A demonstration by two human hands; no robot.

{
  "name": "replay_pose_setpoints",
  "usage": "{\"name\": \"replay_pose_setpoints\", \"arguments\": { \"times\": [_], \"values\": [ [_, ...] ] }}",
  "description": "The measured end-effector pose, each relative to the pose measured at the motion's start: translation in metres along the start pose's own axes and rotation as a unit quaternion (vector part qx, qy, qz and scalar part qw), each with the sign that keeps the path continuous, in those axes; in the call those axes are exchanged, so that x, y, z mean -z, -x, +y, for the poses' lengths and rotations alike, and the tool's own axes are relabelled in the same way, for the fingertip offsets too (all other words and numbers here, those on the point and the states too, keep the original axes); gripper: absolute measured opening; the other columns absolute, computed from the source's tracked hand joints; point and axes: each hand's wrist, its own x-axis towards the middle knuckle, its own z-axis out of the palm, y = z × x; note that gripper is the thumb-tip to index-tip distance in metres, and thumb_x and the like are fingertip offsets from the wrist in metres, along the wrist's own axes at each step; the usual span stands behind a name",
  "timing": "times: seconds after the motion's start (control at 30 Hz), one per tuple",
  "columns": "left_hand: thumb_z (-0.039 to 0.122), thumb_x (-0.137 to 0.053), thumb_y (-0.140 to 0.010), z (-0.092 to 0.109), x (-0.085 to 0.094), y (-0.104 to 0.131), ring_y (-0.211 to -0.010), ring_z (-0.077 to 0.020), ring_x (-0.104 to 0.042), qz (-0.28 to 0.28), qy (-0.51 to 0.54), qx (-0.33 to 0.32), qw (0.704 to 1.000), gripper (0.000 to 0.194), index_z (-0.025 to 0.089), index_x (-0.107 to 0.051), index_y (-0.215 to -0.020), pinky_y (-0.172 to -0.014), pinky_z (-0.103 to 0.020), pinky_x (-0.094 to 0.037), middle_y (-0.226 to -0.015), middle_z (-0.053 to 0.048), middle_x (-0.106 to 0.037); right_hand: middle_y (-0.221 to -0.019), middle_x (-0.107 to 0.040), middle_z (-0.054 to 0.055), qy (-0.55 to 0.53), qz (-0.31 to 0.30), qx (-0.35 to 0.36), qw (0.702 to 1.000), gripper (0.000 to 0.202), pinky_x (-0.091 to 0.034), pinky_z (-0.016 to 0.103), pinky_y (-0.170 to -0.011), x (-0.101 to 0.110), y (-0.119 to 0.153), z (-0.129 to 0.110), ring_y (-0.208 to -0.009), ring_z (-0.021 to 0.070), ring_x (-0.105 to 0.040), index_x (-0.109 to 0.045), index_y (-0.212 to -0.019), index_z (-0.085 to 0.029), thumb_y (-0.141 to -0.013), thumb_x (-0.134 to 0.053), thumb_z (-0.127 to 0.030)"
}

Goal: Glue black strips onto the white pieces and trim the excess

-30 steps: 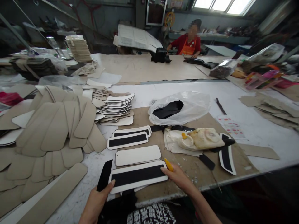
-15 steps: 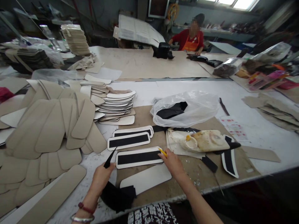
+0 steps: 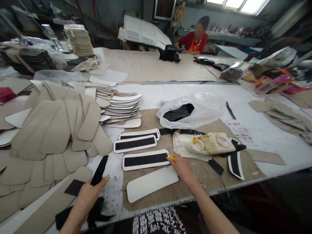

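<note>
My left hand [image 3: 91, 193] holds black fabric strips [image 3: 99, 170] between thumb and fingers; more black cloth hangs below it, over the beige pieces at the lower left. In my right hand [image 3: 180, 165] is a thin yellow tool [image 3: 171, 157], its tip at the right end of a white rounded panel with a black strip on it [image 3: 146, 160]. Just below lies a plain white panel [image 3: 152, 184]. Similar black-striped panels [image 3: 135, 144] are above. A stained cream block with a small glue-like cup [image 3: 212, 144] sits to the right.
Fanned beige pieces [image 3: 56, 126] cover the left side, beside stacked white-edged pieces [image 3: 125, 107]. A clear plastic bag with black material [image 3: 202, 112] lies mid-table. Across the far table a person in red [image 3: 198, 40] sits near black items.
My left hand has moved left and down, away from the striped panel, carrying the black strips with it. My right hand has hardly moved. The person across the table has leaned left.
</note>
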Motion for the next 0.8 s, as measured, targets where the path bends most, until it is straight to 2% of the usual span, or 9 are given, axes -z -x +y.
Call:
{"name": "replay_pose_setpoints", "arguments": {
  "times": [0.07, 0.13, 0.23, 0.37, 0.47, 0.57, 0.7, 0.8],
  "values": [
    [0.053, -0.060, -0.061, 0.006, -0.026, -0.007, -0.076, -0.0274, -0.061, -0.046, -0.028, -0.024, 0.998, 0.044, 0.012, -0.066, -0.075, -0.068, -0.032, -0.044, -0.070, -0.009, -0.068, -0.084, -0.065, 0.009, 0.021, 0.000, -0.005, 1.000, 0.032, -0.037, 0.028, -0.061, 0.000, -0.001, -0.006, -0.080, 0.0233, -0.061, -0.056, -0.089, -0.019, -0.084, -0.041, -0.047],
    [0.058, -0.052, -0.066, 0.010, -0.048, -0.014, -0.073, -0.0277, -0.061, -0.069, -0.068, -0.047, 0.994, 0.051, 0.010, -0.065, -0.082, -0.065, -0.033, -0.044, -0.069, -0.011, -0.067, -0.083, -0.066, 0.010, 0.041, 0.003, -0.011, 0.999, 0.032, -0.038, 0.029, -0.061, 0.001, 0.000, -0.012, -0.080, 0.0241, -0.062, -0.056, -0.090, -0.019, -0.084, -0.041, -0.046],
    [0.051, -0.045, -0.074, 0.014, -0.066, -0.021, -0.076, -0.0277, -0.062, -0.079, -0.130, -0.088, 0.984, 0.045, 0.012, -0.064, -0.088, -0.065, -0.032, -0.043, -0.078, -0.014, -0.068, -0.083, -0.066, 0.010, 0.064, 0.011, -0.019, 0.998, 0.030, -0.040, 0.029, -0.062, 0.004, 0.004, -0.018, -0.081, 0.0238, -0.062, -0.057, -0.091, -0.019, -0.085, -0.040, -0.043],
    [0.043, -0.038, -0.079, 0.017, -0.071, -0.015, -0.083, -0.0291, -0.062, -0.052, -0.194, -0.106, 0.974, 0.041, 0.018, -0.060, -0.103, -0.067, -0.034, -0.042, -0.088, -0.016, -0.067, -0.086, -0.066, 0.009, 0.072, 0.023, -0.029, 0.997, 0.026, -0.042, 0.030, -0.065, 0.003, 0.009, -0.024, -0.082, 0.0233, -0.062, -0.058, -0.093, -0.019, -0.085, -0.042, -0.038],
    [0.041, -0.032, -0.083, 0.017, -0.073, -0.005, -0.084, -0.0276, -0.062, -0.060, -0.244, -0.127, 0.960, 0.044, 0.020, -0.051, -0.117, -0.069, -0.034, -0.041, -0.095, -0.014, -0.066, -0.083, -0.066, 0.010, 0.077, 0.027, -0.038, 0.996, 0.024, -0.042, 0.030, -0.063, 0.000, 0.013, -0.027, -0.080, 0.0241, -0.063, -0.058, -0.092, -0.018, -0.085, -0.042, -0.035],
    [0.032, -0.031, -0.083, 0.016, -0.074, 0.005, -0.088, -0.0275, -0.061, -0.066, -0.274, -0.148, 0.948, 0.046, 0.018, -0.042, -0.126, -0.069, -0.034, -0.040, -0.101, -0.015, -0.065, -0.081, -0.067, 0.011, 0.079, 0.021, -0.051, 0.995, 0.021, -0.042, 0.031, -0.062, 0.000, 0.017, -0.030, -0.079, 0.0251, -0.063, -0.059, -0.089, -0.018, -0.084, -0.044, -0.031],
    [0.031, -0.030, -0.084, 0.013, -0.074, 0.012, -0.091, -0.0278, -0.060, -0.068, -0.273, -0.157, 0.947, 0.051, 0.016, -0.031, -0.132, -0.069, -0.033, -0.040, -0.105, -0.016, -0.063, -0.083, -0.066, 0.010, 0.045, 0.009, -0.050, 0.998, 0.026, -0.041, 0.030, -0.064, 0.003, 0.018, -0.029, -0.081, 0.0244, -0.062, -0.058, -0.088, -0.019, -0.085, -0.040, -0.038],
    [0.036, -0.030, -0.085, 0.009, -0.074, 0.013, -0.097, -0.0281, -0.058, -0.073, -0.247, -0.157, 0.953, 0.052, 0.016, -0.032, -0.132, -0.074, -0.034, -0.040, -0.112, -0.016, -0.060, -0.085, -0.066, 0.009, 0.012, 0.013, -0.054, 0.998, 0.028, -0.040, 0.029, -0.064, 0.003, 0.016, -0.024, -0.082, 0.0230, -0.062, -0.055, -0.090, -0.019, -0.087, -0.036, -0.039]
  ]
}}
